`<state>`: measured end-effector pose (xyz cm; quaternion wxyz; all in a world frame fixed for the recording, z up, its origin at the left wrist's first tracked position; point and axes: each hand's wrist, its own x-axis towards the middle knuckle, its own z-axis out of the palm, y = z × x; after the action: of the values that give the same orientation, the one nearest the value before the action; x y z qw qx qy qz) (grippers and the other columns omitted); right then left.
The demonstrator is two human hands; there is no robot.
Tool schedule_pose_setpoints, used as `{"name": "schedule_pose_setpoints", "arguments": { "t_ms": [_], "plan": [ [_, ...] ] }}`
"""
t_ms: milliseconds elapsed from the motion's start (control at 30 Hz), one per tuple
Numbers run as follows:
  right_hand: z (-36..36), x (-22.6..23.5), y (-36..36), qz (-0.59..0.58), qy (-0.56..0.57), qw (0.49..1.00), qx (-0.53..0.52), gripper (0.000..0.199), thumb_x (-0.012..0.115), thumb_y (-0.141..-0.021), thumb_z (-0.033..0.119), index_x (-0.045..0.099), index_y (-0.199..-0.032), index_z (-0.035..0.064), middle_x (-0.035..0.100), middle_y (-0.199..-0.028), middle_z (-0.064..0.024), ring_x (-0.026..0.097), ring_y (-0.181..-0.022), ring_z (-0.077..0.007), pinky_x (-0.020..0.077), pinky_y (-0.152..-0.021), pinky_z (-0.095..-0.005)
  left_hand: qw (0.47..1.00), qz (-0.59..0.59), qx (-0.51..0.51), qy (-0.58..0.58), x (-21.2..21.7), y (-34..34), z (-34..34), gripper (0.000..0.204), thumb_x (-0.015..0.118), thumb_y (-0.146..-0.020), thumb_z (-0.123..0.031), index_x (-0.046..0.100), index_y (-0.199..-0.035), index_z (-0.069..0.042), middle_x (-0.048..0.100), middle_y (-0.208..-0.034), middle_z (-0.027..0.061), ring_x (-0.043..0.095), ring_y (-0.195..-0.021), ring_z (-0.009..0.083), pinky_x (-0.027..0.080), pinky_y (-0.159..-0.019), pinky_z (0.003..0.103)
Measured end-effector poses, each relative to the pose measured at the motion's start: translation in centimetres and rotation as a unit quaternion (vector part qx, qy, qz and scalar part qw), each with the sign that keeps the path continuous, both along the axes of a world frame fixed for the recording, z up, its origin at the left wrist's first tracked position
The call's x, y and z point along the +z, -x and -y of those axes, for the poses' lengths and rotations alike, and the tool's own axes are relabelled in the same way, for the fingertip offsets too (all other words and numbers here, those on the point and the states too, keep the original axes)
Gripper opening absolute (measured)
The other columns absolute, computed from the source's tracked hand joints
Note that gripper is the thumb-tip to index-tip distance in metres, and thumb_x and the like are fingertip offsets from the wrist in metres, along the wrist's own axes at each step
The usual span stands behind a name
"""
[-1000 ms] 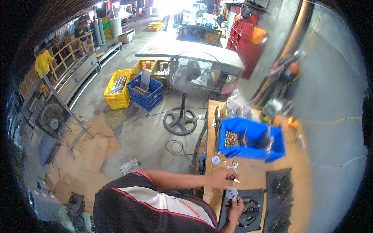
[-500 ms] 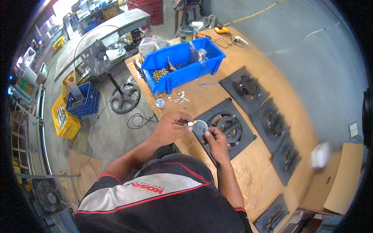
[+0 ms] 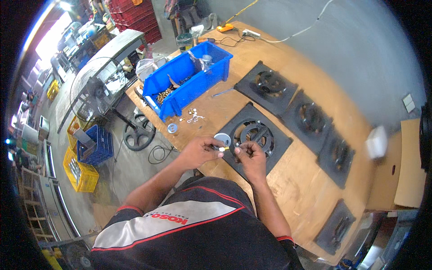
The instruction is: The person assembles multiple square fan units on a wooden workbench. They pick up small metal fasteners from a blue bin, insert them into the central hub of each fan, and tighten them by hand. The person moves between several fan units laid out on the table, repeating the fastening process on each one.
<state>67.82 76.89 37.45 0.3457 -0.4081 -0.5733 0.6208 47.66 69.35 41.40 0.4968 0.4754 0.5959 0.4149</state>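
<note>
Hands meet over the near edge of a wooden surface (image 3: 288, 180). The left hand (image 3: 198, 152) has its fingers pinched shut on a small yellowish piece (image 3: 222, 148), held just above the surface beside a small round grey disc (image 3: 222, 139). The right hand (image 3: 250, 157) is curled close to it, fingertips bunched together near the same small piece; whether they grip something of their own is too small to tell. Both hands hover at the near corner of a square black plate with a round grille in the middle (image 3: 254, 133), the right hand partly over it.

Three more black plates of the same kind lie in a row farther right along the surface (image 3: 270, 87), (image 3: 311, 118), (image 3: 337, 155), and another sits near the far right edge (image 3: 336, 227). Behind the hands, a few small white bits (image 3: 194, 116) lie loose on the wood, with a small round cap (image 3: 172, 128) just beside them. A blue bin (image 3: 186, 78) holding metal parts stands at the back left of the surface. Off the surface to the left are a fan (image 3: 96, 87) on a round base, a blue crate (image 3: 95, 145) and a yellow crate (image 3: 81, 171) on the floor.
</note>
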Motion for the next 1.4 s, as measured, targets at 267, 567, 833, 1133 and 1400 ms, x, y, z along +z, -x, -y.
{"name": "schedule_pose_setpoints", "arguments": {
  "t_ms": [267,567,833,1133,1400],
  "plan": [
    [-0.1,1.4,1.2,-0.226,0.18,0.956,-0.044,0.019,0.068,-0.097,0.019,0.055,-0.097,0.0054,0.068,-0.093,-0.0089,0.066,-0.075,-0.0149,0.0595,-0.068,-0.0312,0.913,-0.294,0.015,-0.281,-1.2,-2.0,-1.1,0.031,0.078,-0.08,-0.023,0.075,-0.108,-0.011,0.069,-0.109,0.0146,0.067,-0.097,0.0326,0.053,-0.083,0.041],
    [0.2,0.7,2.1,-0.2,0.171,0.964,-0.045,0.019,0.067,-0.097,0.021,0.058,-0.106,0.0067,0.068,-0.093,-0.0054,0.066,-0.075,-0.0141,0.0598,-0.068,-0.0294,0.864,-0.367,0.04,-0.343,-1.0,-2.7,-1.4,0.032,0.078,-0.077,-0.023,0.075,-0.106,-0.009,0.069,-0.111,0.0118,0.067,-0.097,0.0305,0.054,-0.082,0.04],
    [0.5,0.4,0.7,-0.158,0.223,0.961,-0.044,0.023,0.062,-0.098,0.01,0.055,-0.116,-0.0008,0.068,-0.099,-0.0128,0.069,-0.081,-0.0197,0.0583,-0.066,-0.0287,0.882,-0.379,-0.015,-0.279,-1.0,-2.8,-1.4,0.031,0.075,-0.081,-0.022,0.073,-0.11,-0.01,0.069,-0.11,0.0097,0.067,-0.097,0.0288,0.054,-0.082,0.04],
    [3.9,-5.4,-7.9,-0.051,0.249,0.957,-0.141,0.029,0.066,-0.094,0.008,0.058,-0.118,-0.0047,0.069,-0.095,-0.0106,0.069,-0.073,-0.0176,0.0582,-0.063,-0.0278,0.927,-0.288,-0.206,-0.125,-5.9,-2.3,-5.1,0.035,0.069,-0.088,-0.02,0.066,-0.122,-0.013,0.068,-0.113,0.0132,0.066,-0.101,0.0344,0.053,-0.089,0.044],
    [8.2,-8.8,-6.9,0.065,0.189,0.962,-0.187,0.036,0.069,-0.089,0.015,0.062,-0.117,-0.008,0.071,-0.092,-0.0131,0.068,-0.074,-0.0175,0.056,-0.067,-0.03,0.762,-0.363,-0.431,-0.319,-9.3,-1.8,-11.3,0.035,0.071,-0.085,-0.022,0.068,-0.121,-0.02,0.06,-0.114,0.0075,0.068,-0.095,0.0297,0.057,-0.078,0.041]
  ]
}}
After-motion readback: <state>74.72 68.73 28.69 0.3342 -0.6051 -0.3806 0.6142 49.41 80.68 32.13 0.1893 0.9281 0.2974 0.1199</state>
